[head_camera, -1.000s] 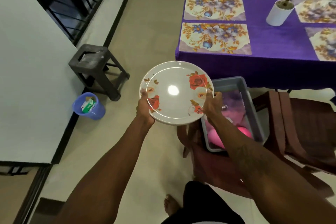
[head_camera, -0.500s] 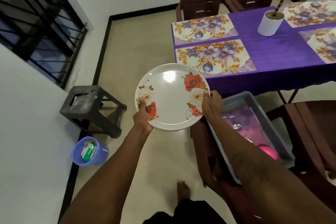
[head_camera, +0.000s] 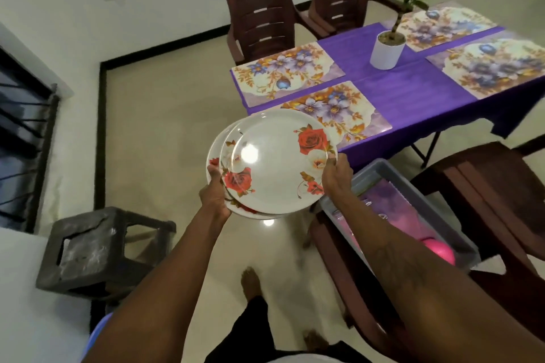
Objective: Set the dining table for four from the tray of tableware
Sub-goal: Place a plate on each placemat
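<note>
We hold a stack of white plates [head_camera: 272, 163] with red roses up in the air, just in front of the purple worktop [head_camera: 413, 94]. Our left hand [head_camera: 216, 194] grips the left edge of the stack, thumb on top. Our right hand [head_camera: 336, 178] pinches the right rim of the top plate [head_camera: 283, 156], which sits a bit to the right of the one under it. The grey tray [head_camera: 376, 172] rests on a brown chair [head_camera: 333, 250] under our right arm.
</note>
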`<move>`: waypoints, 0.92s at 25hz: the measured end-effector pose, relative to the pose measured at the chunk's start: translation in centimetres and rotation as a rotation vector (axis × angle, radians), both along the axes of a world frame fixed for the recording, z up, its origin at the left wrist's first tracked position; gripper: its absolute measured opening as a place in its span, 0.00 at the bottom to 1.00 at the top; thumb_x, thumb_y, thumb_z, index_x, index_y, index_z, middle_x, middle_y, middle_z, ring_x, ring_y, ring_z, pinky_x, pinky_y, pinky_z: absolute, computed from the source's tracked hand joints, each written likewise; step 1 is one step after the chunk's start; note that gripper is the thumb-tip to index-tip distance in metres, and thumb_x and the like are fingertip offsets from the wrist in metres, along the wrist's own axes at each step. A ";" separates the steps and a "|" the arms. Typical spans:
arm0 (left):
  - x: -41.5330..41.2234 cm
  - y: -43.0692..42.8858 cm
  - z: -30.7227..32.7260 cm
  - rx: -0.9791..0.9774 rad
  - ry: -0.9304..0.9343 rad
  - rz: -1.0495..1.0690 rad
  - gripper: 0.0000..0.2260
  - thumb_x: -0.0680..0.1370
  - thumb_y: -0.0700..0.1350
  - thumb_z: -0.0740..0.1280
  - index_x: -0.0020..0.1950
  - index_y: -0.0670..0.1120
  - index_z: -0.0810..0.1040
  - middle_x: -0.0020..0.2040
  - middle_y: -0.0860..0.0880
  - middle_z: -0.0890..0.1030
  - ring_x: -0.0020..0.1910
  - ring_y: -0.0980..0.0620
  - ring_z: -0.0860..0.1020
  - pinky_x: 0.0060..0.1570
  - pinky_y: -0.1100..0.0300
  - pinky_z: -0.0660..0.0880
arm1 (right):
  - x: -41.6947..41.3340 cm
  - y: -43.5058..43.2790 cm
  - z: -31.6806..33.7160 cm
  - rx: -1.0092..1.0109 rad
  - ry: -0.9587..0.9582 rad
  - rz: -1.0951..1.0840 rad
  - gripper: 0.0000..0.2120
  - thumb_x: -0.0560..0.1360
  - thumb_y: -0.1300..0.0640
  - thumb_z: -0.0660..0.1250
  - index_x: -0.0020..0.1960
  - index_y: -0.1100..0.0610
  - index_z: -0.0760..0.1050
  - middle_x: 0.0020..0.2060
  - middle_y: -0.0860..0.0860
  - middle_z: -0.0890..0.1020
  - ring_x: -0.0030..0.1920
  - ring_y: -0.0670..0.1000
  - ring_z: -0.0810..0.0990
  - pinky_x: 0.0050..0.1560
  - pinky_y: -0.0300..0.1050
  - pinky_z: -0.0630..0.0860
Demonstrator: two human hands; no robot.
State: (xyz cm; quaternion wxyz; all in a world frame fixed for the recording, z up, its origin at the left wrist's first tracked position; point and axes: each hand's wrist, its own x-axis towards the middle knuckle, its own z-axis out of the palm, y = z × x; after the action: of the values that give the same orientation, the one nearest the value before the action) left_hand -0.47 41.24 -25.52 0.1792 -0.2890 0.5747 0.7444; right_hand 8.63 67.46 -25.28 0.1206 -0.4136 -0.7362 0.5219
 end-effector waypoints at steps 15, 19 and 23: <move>-19.3 -4.7 -2.7 -0.226 -0.120 -0.141 0.33 0.73 0.67 0.72 0.65 0.42 0.76 0.58 0.43 0.83 0.52 0.38 0.84 0.55 0.35 0.81 | -11.4 0.9 -4.1 -0.258 0.002 -0.884 0.16 0.86 0.56 0.52 0.71 0.59 0.70 0.58 0.55 0.79 0.47 0.53 0.77 0.41 0.45 0.75; -21.8 -6.6 -1.9 -0.273 -0.086 -0.113 0.26 0.77 0.64 0.70 0.62 0.43 0.76 0.60 0.42 0.82 0.56 0.38 0.83 0.60 0.36 0.79 | -12.5 1.8 -4.4 -0.329 0.003 -0.969 0.17 0.85 0.58 0.55 0.73 0.55 0.66 0.53 0.52 0.77 0.46 0.53 0.78 0.36 0.44 0.77; -22.3 -6.7 -1.6 -0.242 -0.071 -0.108 0.27 0.78 0.64 0.69 0.64 0.43 0.75 0.59 0.42 0.82 0.54 0.39 0.83 0.60 0.34 0.78 | -13.3 1.7 -5.5 -0.367 -0.059 -0.920 0.17 0.83 0.59 0.58 0.71 0.54 0.67 0.56 0.54 0.80 0.48 0.56 0.82 0.48 0.55 0.84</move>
State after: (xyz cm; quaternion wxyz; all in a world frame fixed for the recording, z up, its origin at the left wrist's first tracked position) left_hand -22.77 34.50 -27.08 0.2029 -0.3032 0.6682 0.6484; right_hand -4.63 69.20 -30.76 0.2428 -0.7246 -0.3763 0.5238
